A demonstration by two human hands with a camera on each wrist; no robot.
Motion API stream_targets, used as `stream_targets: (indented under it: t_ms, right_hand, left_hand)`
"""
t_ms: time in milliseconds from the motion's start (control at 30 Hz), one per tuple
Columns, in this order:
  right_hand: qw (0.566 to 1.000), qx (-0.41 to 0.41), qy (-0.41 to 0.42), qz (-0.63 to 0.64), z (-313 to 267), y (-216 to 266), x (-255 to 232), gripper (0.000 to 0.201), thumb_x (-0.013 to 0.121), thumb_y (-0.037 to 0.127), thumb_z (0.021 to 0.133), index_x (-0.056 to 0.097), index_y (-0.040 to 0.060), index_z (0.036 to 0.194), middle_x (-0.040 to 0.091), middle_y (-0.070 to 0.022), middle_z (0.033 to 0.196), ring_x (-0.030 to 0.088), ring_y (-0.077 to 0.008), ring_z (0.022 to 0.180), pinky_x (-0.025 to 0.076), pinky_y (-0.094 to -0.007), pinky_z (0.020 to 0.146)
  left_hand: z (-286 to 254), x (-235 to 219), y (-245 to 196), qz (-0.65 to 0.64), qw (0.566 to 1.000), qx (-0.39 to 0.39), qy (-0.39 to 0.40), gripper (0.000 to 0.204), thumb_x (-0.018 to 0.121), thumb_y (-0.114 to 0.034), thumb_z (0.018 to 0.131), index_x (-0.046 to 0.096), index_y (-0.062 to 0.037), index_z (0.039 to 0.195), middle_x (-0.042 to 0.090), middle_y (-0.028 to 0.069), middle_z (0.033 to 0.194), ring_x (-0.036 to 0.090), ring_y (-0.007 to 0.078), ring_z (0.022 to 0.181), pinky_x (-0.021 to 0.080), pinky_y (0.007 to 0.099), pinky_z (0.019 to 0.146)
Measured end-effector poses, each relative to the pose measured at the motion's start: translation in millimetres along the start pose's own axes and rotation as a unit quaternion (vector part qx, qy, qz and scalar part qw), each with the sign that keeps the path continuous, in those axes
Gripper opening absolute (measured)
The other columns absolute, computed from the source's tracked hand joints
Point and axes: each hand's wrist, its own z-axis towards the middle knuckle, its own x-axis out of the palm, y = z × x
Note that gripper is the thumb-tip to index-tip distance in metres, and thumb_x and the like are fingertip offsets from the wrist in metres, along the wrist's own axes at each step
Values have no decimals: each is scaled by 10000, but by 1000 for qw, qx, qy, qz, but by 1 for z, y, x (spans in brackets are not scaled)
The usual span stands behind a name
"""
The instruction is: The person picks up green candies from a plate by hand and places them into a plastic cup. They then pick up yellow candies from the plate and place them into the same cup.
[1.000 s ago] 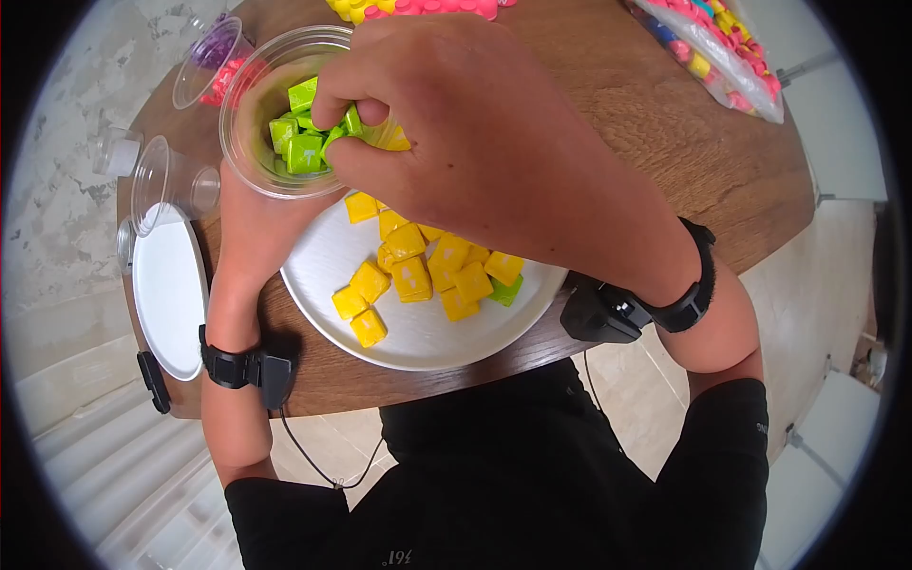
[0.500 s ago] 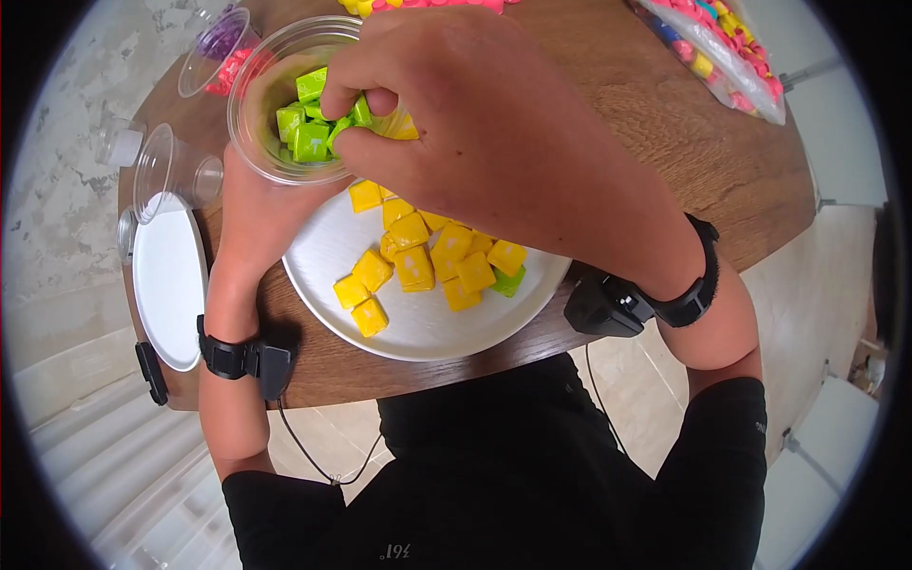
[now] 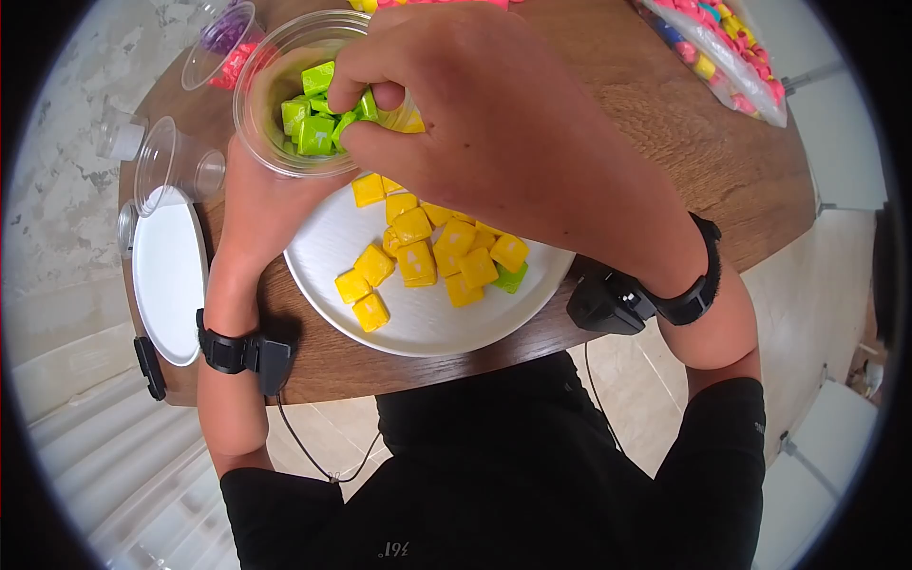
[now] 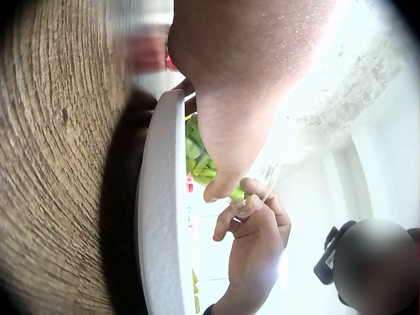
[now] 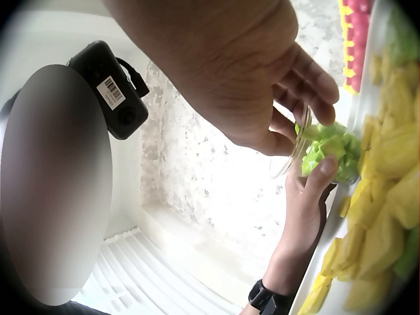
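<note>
My left hand (image 3: 261, 214) grips a clear plastic cup (image 3: 255, 100) and tilts it over the far left part of a round white plate (image 3: 427, 332). Several green wrapped candies (image 3: 315, 136) lie at the bottom of the cup. With thumb and fingers inside the cup's mouth, my right hand (image 3: 465, 114) pinches a green candy (image 4: 237, 194), partly hidden by the fingers. Yellow wrapped candies (image 3: 415, 261) are spread over the plate, with one green candy (image 3: 511, 277) at their right side.
On the left stand an upright-looking clear cup (image 3: 157, 176), a white oval dish (image 3: 169, 285) and a cup with purple and pink pieces (image 3: 228, 47). A bag of colourful pieces (image 3: 727, 57) lies at the far right. Pink and yellow bumpy items (image 5: 357, 46) sit beyond the plate.
The view has shifted slightly, so cup and hands appear a little further right and up. My right hand's fingers stay in the cup's mouth throughout; the candies on the plate keep their arrangement.
</note>
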Motion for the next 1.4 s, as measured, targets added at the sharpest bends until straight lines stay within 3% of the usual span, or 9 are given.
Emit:
stream_targets:
  t_ms: [800,933,1100,1400]
  right_hand:
    - [999,41,27,-13,4,8,-5,175,752,126,830,721,-39,779,714,-215,791,744,-383,767,588,-460,716]
    - [1000,2,-7,-4,1,2,-1,167,748,118,830,722,-39,778,713,-214,784,747,-377,759,591,-451,713]
    - [998,55,34,12,5,11,-10,160,752,116,833,730,-36,789,718,-205,791,750,-366,761,595,-435,712]
    - [1000,11,-8,-12,0,1,1,160,756,125,827,737,-31,803,726,-203,809,751,-371,774,594,-448,727]
  left_hand:
    - [-1,-1,1,8,1000,1,0,775,980,-152,758,599,-53,1425,720,91,1309,691,188,1185,551,362,1037]
    - [-1,-1,2,15,1000,4,1,767,979,-152,762,602,-50,1421,722,91,1305,692,187,1179,553,360,1034]
    - [0,-1,1,13,1000,7,-1,761,978,-146,763,603,-48,1418,723,92,1301,693,186,1176,554,358,1032]
    - [-1,-1,1,10,1000,-3,0,754,974,-139,763,604,-42,1413,724,92,1298,693,182,1171,557,359,1028]
